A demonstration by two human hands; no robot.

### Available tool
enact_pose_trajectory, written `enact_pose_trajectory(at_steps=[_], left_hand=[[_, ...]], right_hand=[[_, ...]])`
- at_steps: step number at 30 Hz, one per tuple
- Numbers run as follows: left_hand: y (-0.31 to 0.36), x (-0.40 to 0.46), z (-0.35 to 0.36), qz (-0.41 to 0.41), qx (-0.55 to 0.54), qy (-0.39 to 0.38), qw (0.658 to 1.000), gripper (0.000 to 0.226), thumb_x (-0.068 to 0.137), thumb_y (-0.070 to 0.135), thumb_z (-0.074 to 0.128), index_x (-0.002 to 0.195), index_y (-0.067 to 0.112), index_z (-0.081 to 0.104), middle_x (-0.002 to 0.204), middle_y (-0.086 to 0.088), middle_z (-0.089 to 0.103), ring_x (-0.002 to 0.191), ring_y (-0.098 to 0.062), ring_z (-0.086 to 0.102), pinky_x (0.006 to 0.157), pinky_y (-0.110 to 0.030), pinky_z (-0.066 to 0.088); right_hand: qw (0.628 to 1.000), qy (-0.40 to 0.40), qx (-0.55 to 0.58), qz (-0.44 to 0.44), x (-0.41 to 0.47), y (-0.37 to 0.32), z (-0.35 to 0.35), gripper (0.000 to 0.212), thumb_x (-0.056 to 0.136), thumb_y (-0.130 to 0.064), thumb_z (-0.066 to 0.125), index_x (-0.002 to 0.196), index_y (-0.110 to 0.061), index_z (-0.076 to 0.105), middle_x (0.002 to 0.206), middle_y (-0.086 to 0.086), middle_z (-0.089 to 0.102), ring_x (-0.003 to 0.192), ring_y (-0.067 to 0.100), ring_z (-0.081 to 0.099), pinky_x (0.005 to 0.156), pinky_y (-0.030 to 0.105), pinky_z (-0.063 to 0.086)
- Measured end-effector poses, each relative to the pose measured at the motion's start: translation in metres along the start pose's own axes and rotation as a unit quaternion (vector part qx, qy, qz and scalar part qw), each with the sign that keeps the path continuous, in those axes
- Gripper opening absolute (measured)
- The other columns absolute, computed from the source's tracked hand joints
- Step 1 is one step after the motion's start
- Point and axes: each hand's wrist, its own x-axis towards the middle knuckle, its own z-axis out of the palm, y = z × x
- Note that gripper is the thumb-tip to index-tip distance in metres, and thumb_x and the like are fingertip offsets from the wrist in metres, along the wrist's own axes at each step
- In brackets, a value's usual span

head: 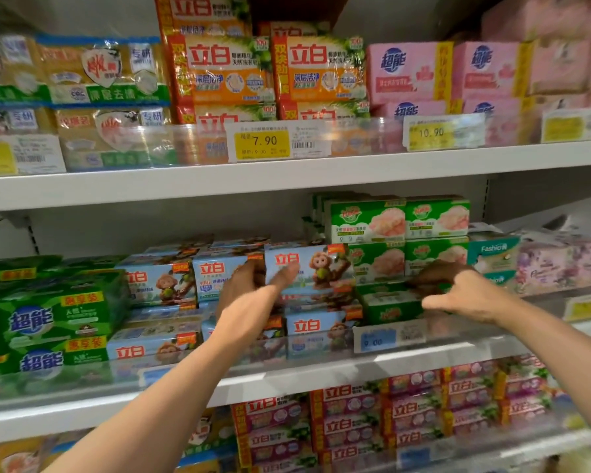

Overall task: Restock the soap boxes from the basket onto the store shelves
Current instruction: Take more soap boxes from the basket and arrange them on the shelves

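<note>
Soap boxes (pixel 309 268) on middle shelf (pixel 321 373)
</note>
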Motion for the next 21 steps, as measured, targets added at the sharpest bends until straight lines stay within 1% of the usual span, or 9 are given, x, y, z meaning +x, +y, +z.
enact_pose_trajectory(at_steps=[2,5,7,9,11,14,16,19,21], left_hand=[[0.006,0.006,0.0,-0.035,0.001,0.01,0.999,0.062,0.081,0.069,0.054,0.09,0.009,0.067,0.075,-0.003,0.069,0.073,-0.02,0.065,0.08,-0.038,0.052],[0.013,0.017,-0.001,-0.089,0.068,0.015,0.994,0.071,0.084,0.076,0.043,0.064,0.01,0.063,0.068,-0.009,0.066,0.071,-0.027,0.064,0.075,-0.036,0.048],[0.013,0.022,0.002,-0.109,0.121,0.01,0.987,0.079,0.081,0.083,0.029,0.069,0.011,0.06,0.073,-0.009,0.065,0.073,-0.026,0.062,0.074,-0.035,0.046],[0.007,0.02,0.005,-0.087,0.144,0.001,0.986,0.08,0.077,0.086,0.023,0.07,0.013,0.056,0.072,-0.008,0.063,0.071,-0.025,0.061,0.073,-0.035,0.048],[-0.001,0.011,0.005,-0.028,0.152,-0.016,0.988,0.069,0.073,0.084,0.037,0.07,0.017,0.056,0.07,-0.002,0.062,0.069,-0.021,0.062,0.067,-0.032,0.048],[-0.009,0.004,0.003,0.032,0.187,-0.037,0.981,0.05,0.066,0.073,0.067,0.091,0.03,0.065,0.084,0.013,0.069,0.077,-0.008,0.066,0.067,-0.028,0.054],[-0.01,0.004,0.005,0.037,0.222,-0.024,0.974,0.05,0.063,0.073,0.069,0.093,0.033,0.063,0.085,0.015,0.067,0.077,-0.007,0.065,0.063,-0.026,0.053],[-0.008,0.003,0.01,0.042,0.256,-0.008,0.966,0.05,0.063,0.075,0.067,0.087,0.032,0.061,0.081,0.013,0.066,0.071,-0.009,0.062,0.061,-0.028,0.055],[-0.008,0.002,0.011,0.048,0.265,-0.007,0.963,0.05,0.066,0.074,0.066,0.089,0.031,0.063,0.083,0.01,0.068,0.072,-0.011,0.064,0.064,-0.032,0.057]], right_hand=[[1.0,0.009,-0.002,-0.018,-0.001,0.0,0.001,0.032,0.083,-0.016,0.072,0.113,-0.024,0.065,0.101,-0.014,0.06,0.089,0.004,0.055,0.068,0.004,0.039],[0.999,0.027,0.008,-0.017,-0.004,0.002,0.006,0.035,0.078,-0.022,0.076,0.112,-0.023,0.067,0.114,-0.005,0.065,0.104,0.015,0.059,0.09,0.028,0.047],[1.0,0.023,0.016,-0.009,-0.005,0.002,0.011,0.041,0.071,-0.034,0.079,0.11,-0.025,0.068,0.113,-0.002,0.068,0.103,0.016,0.062,0.094,0.037,0.05],[0.999,0.018,0.012,-0.025,-0.006,-0.003,0.015,0.048,0.071,-0.034,0.081,0.116,-0.023,0.066,0.117,-0.005,0.066,0.107,0.013,0.061,0.096,0.036,0.049],[0.999,0.032,0.016,-0.031,-0.009,-0.007,0.019,0.05,0.072,-0.032,0.08,0.118,-0.022,0.065,0.117,-0.007,0.064,0.107,0.011,0.06,0.096,0.031,0.049],[0.998,0.038,0.007,-0.04,-0.014,-0.01,0.024,0.046,0.079,-0.028,0.076,0.123,-0.02,0.063,0.114,-0.008,0.063,0.103,0.01,0.059,0.089,0.024,0.047],[0.998,0.036,-0.021,-0.047,-0.018,-0.016,0.026,0.045,0.085,-0.027,0.071,0.127,-0.019,0.06,0.11,-0.009,0.059,0.1,0.008,0.055,0.083,0.019,0.042],[0.997,0.02,-0.064,-0.049,-0.018,-0.022,0.032,0.046,0.09,-0.03,0.065,0.133,-0.019,0.055,0.12,-0.003,0.059,0.105,0.014,0.058,0.083,0.02,0.044],[0.994,0.011,-0.107,-0.032,-0.016,-0.022,0.037,0.039,0.092,-0.032,0.06,0.126,-0.014,0.057,0.108,0.003,0.064,0.087,0.016,0.061,0.072,0.027,0.049]])
